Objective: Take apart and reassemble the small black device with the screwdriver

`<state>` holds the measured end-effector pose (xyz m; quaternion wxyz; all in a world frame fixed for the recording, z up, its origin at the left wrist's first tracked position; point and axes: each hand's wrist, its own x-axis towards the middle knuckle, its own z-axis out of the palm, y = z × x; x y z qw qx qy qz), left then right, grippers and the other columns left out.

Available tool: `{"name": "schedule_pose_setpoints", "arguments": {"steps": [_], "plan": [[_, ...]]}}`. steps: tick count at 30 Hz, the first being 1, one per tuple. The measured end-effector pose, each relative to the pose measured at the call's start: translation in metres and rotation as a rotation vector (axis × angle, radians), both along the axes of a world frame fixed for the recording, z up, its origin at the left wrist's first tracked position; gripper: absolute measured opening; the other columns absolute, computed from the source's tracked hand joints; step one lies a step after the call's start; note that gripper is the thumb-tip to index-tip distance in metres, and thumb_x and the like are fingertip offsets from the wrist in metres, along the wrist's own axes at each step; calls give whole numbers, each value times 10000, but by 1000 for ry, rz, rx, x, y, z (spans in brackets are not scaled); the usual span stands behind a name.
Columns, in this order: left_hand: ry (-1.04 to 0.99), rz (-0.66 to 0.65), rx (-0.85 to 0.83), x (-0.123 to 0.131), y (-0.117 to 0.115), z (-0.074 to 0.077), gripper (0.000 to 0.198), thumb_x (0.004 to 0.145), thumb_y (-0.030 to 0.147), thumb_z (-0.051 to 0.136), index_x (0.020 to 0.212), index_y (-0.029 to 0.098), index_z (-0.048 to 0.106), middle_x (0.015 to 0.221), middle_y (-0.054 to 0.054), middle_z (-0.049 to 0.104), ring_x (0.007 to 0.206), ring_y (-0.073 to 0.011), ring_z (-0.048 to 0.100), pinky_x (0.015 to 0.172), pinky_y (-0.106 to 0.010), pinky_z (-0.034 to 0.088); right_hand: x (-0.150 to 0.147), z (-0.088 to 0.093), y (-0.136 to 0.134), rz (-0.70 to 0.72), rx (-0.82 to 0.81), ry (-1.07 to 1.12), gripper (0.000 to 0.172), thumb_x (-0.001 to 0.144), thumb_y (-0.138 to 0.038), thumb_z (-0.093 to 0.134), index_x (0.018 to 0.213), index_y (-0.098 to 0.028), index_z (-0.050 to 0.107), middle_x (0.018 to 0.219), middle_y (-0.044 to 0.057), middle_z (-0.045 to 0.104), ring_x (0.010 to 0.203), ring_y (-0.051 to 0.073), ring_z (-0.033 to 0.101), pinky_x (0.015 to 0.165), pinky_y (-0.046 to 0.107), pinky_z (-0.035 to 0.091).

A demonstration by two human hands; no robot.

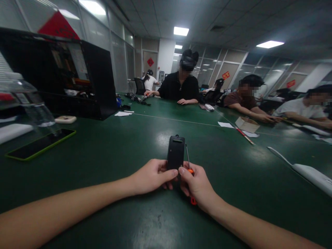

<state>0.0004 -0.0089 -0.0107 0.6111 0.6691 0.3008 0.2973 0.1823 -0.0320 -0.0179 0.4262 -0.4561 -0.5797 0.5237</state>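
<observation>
A small black rectangular device [176, 152] stands upright at the middle of the view, with a little loop on top and a slot near its upper edge. My left hand [151, 177] is closed round its lower left side, thumb across the bottom. In my right hand [198, 183] is a screwdriver [187, 154] with an orange handle, its thin metal shaft pointing up beside the device. The right thumb also presses on the device's lower right corner. Most of the screwdriver's handle is hidden by the fingers.
On the green table [124, 145], a phone [41, 143], water bottle [32, 100] and black monitor-like panel [101, 83] are at the left. A white laptop-like object [313, 178] lies right. A small box [246, 124] and papers are farther back. Several people sit around.
</observation>
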Motion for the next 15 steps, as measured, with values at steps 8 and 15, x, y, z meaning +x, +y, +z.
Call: {"name": "schedule_pose_setpoints", "arguments": {"steps": [8,15], "plan": [[-20,-22,98,-8,-3,3,344,888,468,594,855,126,583,587,45,499,485,-79,446,459,-193,355,1,3,-3,56,47,-44,372,835,-535,626,823,-177,527,453,-88,454,328,57,391,330,158,283],[-67,9,111,-9,-3,0,363,897,491,572,840,132,572,580,51,468,484,-85,438,473,-208,353,3,10,-2,93,47,-55,353,827,-470,651,970,-160,562,479,-97,453,340,60,401,337,161,296]]}}
